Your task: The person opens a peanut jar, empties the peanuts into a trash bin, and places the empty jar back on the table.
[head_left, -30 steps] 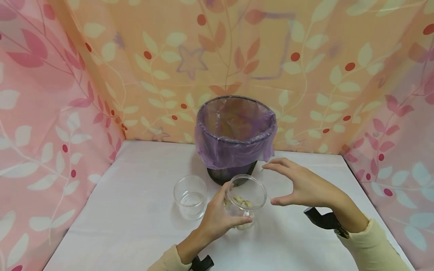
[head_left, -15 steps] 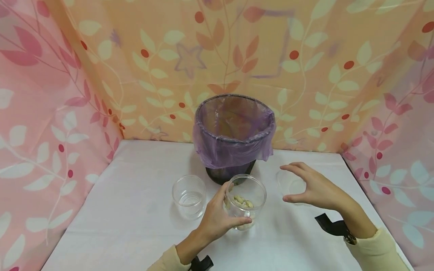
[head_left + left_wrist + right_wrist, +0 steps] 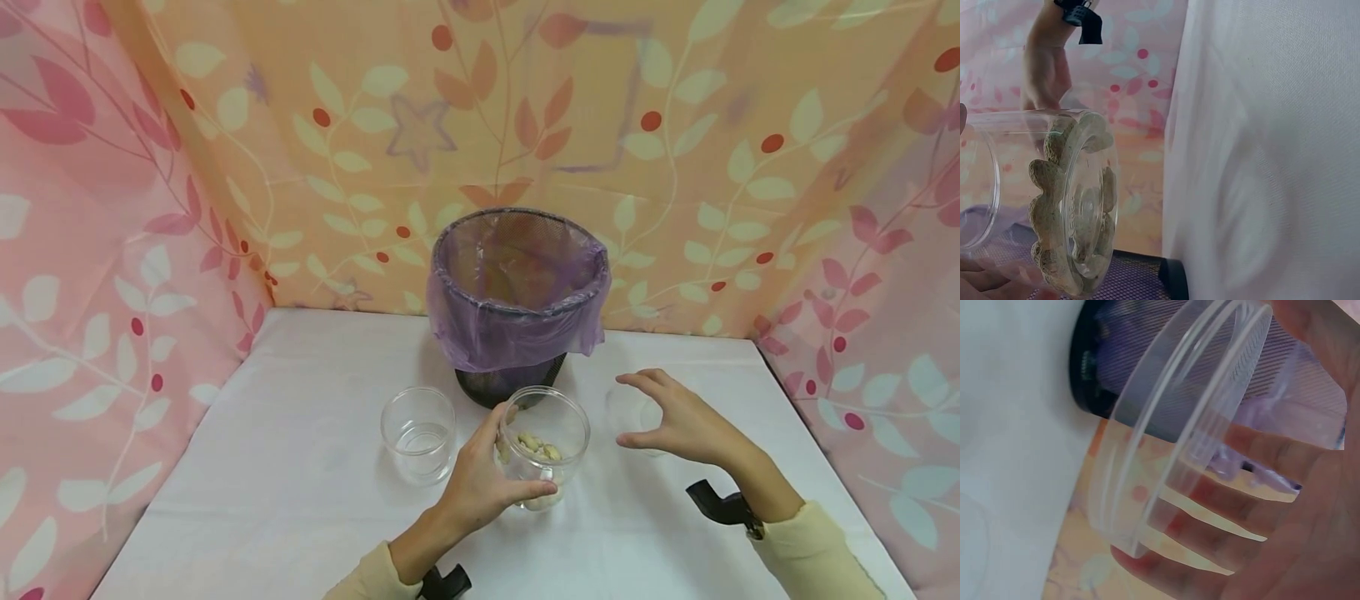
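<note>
Left hand (image 3: 483, 483) wraps its fingers round the clear jar (image 3: 542, 446) near the table's (image 3: 300, 467) middle, pale nuts (image 3: 1054, 206) heaped in the bottom. At three o'clock of the jar, the right hand (image 3: 678, 421) holds the clear lid (image 3: 1166, 437) in curled fingers. An empty glass (image 3: 418, 433) stands at nine o'clock, the purple-lined mesh bin (image 3: 517, 292) at twelve.

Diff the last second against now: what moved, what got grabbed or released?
The right hand, holding the clear lid, carried it rightward off the jar toward the table, then drifted slightly back left. Nothing was released. The left hand grips the peanut-filled jar as before; the empty glass cup and the purple-lined mesh bin stayed put.
</note>
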### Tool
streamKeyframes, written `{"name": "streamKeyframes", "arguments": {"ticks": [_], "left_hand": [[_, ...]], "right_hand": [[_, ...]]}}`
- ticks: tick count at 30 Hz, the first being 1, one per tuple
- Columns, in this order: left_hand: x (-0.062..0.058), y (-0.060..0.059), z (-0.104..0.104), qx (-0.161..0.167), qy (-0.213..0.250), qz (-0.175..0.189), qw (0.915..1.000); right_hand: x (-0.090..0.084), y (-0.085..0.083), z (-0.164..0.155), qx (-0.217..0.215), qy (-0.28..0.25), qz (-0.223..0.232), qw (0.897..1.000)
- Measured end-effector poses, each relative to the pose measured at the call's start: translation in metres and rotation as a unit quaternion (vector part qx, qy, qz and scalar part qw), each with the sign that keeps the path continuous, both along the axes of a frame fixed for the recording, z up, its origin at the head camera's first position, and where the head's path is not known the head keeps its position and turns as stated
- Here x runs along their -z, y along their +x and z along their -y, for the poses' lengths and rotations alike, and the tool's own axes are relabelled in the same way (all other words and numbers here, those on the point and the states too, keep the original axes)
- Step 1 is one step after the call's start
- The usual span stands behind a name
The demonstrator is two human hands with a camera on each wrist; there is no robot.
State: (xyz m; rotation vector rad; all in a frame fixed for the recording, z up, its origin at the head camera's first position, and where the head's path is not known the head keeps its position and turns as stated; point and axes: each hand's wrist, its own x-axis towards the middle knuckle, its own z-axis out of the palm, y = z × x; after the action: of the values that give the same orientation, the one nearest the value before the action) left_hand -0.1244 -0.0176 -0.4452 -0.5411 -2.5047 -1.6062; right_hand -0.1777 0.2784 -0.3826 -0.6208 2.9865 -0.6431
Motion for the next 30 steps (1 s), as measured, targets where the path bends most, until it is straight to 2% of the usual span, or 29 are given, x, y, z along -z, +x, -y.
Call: {"name": "streamKeyframes", "arguments": {"ticks": [17, 30], "left_hand": [[-0.001, 0.000, 0.002, 0.007, 0.009, 0.009, 0.9999], [0.000, 0.000, 0.002, 0.007, 0.004, 0.003, 1.0000]], "right_hand": [[0.042, -0.028, 0.007, -0.002, 0.018, 0.012, 1.000], [0.073, -0.035, 0.012, -0.009, 0.034, 0.055, 0.998]]}}
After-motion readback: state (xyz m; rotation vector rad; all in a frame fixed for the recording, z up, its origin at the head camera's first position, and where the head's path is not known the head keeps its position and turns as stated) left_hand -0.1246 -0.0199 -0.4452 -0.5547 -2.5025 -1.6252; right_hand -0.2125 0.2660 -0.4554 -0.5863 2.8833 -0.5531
